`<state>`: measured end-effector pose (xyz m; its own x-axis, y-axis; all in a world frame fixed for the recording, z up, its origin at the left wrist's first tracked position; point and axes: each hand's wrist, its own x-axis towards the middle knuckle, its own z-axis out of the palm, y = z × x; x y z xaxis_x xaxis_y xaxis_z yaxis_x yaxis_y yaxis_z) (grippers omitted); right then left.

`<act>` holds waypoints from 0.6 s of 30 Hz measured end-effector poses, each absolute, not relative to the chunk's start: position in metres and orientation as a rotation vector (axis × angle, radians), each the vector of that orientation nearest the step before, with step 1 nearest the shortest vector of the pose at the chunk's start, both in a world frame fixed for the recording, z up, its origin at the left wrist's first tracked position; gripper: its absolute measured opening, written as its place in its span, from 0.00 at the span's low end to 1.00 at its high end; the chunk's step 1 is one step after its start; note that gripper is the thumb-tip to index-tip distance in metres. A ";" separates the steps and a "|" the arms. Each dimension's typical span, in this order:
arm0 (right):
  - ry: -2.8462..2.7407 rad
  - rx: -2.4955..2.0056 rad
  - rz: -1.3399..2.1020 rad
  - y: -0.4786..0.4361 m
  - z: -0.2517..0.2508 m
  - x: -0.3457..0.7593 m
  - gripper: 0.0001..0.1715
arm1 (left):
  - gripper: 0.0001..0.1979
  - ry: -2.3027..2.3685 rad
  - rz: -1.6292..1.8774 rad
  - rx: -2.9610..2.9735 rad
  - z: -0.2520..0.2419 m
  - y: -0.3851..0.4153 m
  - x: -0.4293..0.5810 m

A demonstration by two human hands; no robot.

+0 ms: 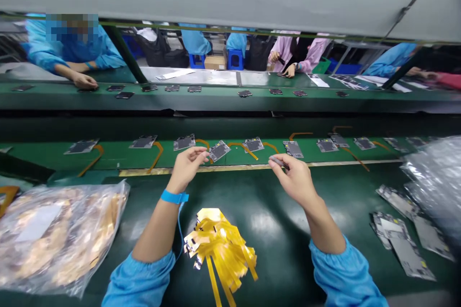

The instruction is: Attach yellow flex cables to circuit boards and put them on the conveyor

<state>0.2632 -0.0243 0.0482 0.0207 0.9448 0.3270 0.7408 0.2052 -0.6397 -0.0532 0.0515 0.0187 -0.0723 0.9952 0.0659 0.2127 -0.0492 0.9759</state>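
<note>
Belt (115, 152) sets tilted board (219, 151) beside left hand (187, 165)

A worker's left hand hangs over the near edge of the green belt, thumb and fingers drawn close together; whether they pinch anything, or touch the board, cannot be told. The tilted board lies on the belt just right of those fingertips, its long axis slanting from the belt's near side at left toward its far side at right. Its orange tail (235, 144) leaves the right end and bends back toward the belt's near edge.

Farther right along the belt, the right hand (297, 177) grips a grey piece (279, 161) between thumb and fingers, with a second board (293, 149) just beyond it. The left hand is the nearer to the tilted board.

A pale strip (248, 168) marks the belt's near edge. Neighbouring boards leave the tilted one little room sideways along the belt; the wider room is this side of the belt, on the bench (284, 240) between yellow strips (223, 244) and right forearm. A bag (57, 235) and loose boards (410, 254) flank it, left and right.
</note>
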 end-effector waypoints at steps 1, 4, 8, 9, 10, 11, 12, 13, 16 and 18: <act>-1.779 -1.619 0.342 -0.027 0.044 0.269 0.17 | 0.28 1.389 1.198 1.369 0.022 0.050 -0.053; -1.849 -1.783 0.264 -0.044 0.025 0.294 0.16 | 0.29 1.382 1.193 1.370 0.029 0.047 -0.054; -1.804 -2.162 0.118 -0.087 -0.004 0.347 0.18 | 0.29 1.398 1.152 1.382 0.035 0.045 -0.058; -1.750 -2.282 0.070 -0.101 -0.009 0.363 0.18 | 0.29 1.420 1.145 1.379 0.036 0.045 -0.058; -1.700 -2.390 0.050 -0.117 -0.013 0.379 0.19 | 0.27 1.437 1.131 1.381 0.035 0.045 -0.058; -1.639 -2.494 0.037 -0.133 -0.014 0.395 0.21 | 0.26 1.458 1.131 1.381 0.034 0.046 -0.058; -1.565 -2.599 0.021 -0.149 -0.015 0.412 0.23 | 0.24 1.475 1.122 1.379 0.032 0.047 -0.058; -1.477 -2.707 0.004 -0.165 -0.013 0.427 0.25 | 0.23 1.480 1.127 1.377 0.030 0.048 -0.057; -1.158 -2.976 -0.007 -0.207 -0.007 0.469 0.30 | 0.20 1.516 1.100 1.358 0.025 0.051 -0.054; -1.032 -3.068 0.102 -0.225 -0.004 0.489 0.31 | 0.18 1.524 1.066 1.354 0.024 0.052 -0.052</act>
<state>0.4893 -0.2247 -0.0037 0.7954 0.5993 -0.0903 0.6053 -0.7928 0.0712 -0.0520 0.0524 0.0239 -0.0897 0.9952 -0.0392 0.3044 0.0648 0.9503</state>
